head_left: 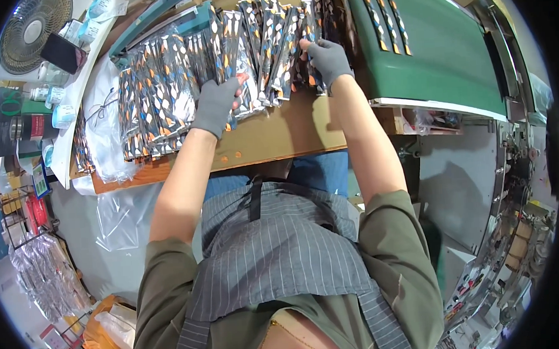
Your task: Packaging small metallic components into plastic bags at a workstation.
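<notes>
Pinstriped apron (284, 256) closest. Packets (161, 92): slim, glossy, black with white, orange, blue motifs, rowed across the tan counter (277, 133). My left hand (218, 107), right hand (328, 61): curled at them, can't tell if gripping.

packets (161, 86) on worktop (290, 133); fan (32, 32) left of packets; conveyor (432, 65) right of worktop; three more packets (382, 16) on conveyor

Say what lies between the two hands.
Slim, patterned packets, some overlapping, lie between the left hand and right hand; the head view shows this.
</notes>
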